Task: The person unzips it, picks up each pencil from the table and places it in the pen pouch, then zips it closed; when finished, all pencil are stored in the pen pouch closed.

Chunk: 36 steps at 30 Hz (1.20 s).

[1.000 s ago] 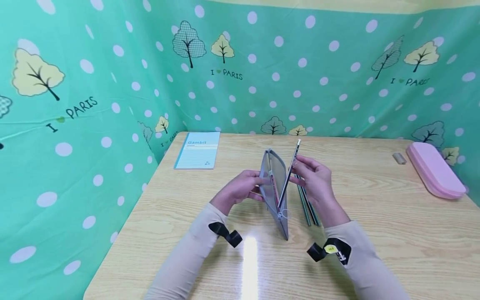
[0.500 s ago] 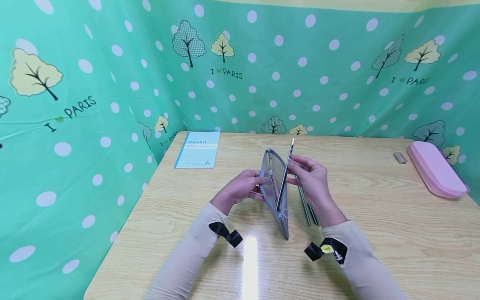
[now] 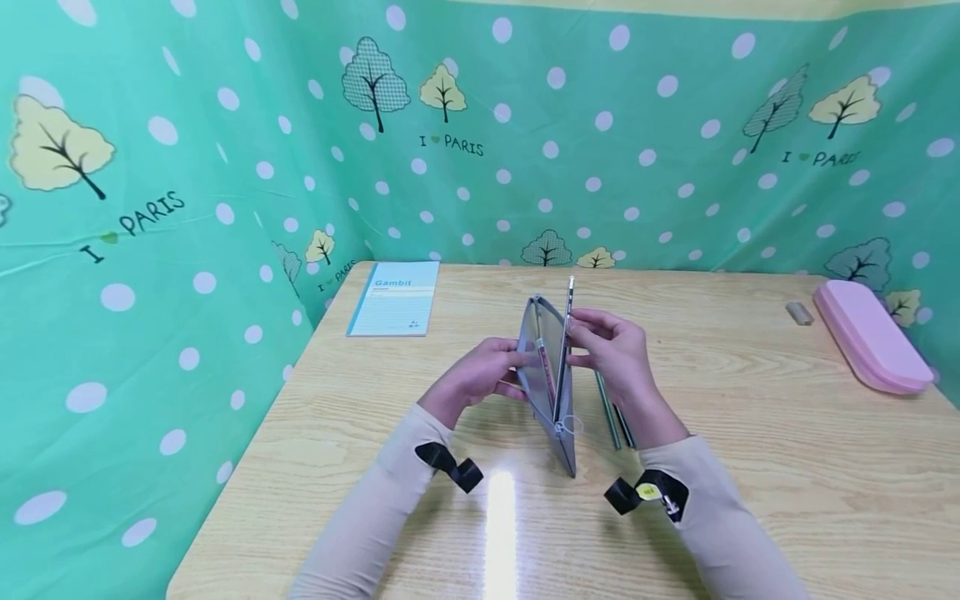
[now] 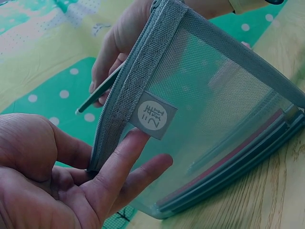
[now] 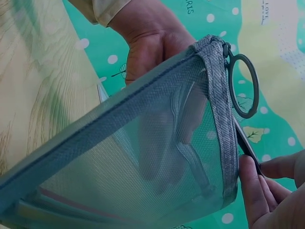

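Wooden tabletop [image 3: 795,433] and dotted green curtain [image 3: 615,200] frame the work: between your hands, the mesh pouch [image 3: 536,387] stands with its mouth parted, one wall pinched by your left hand [image 3: 486,372], while your right hand [image 3: 615,348] pinches a pencil [image 3: 561,377] partly inside. If your left pinch slackens, the mouth could narrow and the pencil's tip could snag the zipper edge [image 5: 223,119].
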Each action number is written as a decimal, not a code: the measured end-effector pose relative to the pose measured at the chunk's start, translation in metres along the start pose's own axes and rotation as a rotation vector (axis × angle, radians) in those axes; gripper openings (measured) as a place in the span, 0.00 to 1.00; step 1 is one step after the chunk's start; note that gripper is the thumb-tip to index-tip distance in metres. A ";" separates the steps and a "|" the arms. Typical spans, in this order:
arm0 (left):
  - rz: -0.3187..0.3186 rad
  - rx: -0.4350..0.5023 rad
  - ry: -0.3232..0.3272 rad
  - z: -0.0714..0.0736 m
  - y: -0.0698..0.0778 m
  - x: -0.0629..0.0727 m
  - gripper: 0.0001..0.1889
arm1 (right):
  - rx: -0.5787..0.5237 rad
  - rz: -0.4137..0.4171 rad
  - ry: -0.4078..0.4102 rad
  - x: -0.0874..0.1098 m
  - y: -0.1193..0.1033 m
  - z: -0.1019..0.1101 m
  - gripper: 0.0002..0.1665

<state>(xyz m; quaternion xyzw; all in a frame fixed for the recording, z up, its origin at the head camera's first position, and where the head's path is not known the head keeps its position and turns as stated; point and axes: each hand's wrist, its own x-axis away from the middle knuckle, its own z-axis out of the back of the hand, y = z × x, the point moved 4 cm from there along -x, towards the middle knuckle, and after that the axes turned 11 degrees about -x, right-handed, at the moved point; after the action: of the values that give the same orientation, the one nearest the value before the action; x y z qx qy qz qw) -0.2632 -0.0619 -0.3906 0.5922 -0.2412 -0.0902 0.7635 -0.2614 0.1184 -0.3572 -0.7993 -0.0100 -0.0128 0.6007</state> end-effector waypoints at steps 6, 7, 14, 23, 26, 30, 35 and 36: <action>0.006 0.006 -0.008 0.000 -0.001 0.000 0.19 | 0.040 -0.029 -0.014 0.000 0.000 -0.001 0.23; 0.005 0.007 -0.010 0.000 -0.001 0.000 0.19 | 0.055 -0.029 -0.020 0.000 0.000 -0.001 0.23; -0.005 -0.002 -0.011 0.002 -0.001 -0.002 0.20 | 0.140 0.015 -0.073 0.000 -0.005 -0.006 0.22; -0.015 -0.001 -0.008 0.004 -0.002 -0.004 0.19 | 0.197 0.034 -0.110 -0.002 -0.007 -0.004 0.21; -0.015 0.001 -0.006 0.004 -0.003 -0.004 0.19 | 0.191 0.011 -0.140 -0.002 -0.008 -0.001 0.23; -0.013 0.002 -0.013 0.004 -0.003 -0.004 0.20 | 0.146 -0.052 -0.193 -0.002 -0.009 0.008 0.26; -0.004 0.004 -0.010 0.005 -0.001 -0.005 0.19 | 0.032 -0.153 -0.232 -0.009 -0.007 0.025 0.29; -0.003 0.002 -0.009 0.006 -0.001 -0.005 0.19 | 0.009 -0.172 -0.234 -0.012 -0.005 0.028 0.29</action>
<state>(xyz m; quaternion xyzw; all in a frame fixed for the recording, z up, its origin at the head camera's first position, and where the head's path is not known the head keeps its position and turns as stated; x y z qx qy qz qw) -0.2704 -0.0649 -0.3919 0.5931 -0.2440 -0.0938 0.7615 -0.2729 0.1470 -0.3609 -0.7890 -0.1484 0.0290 0.5955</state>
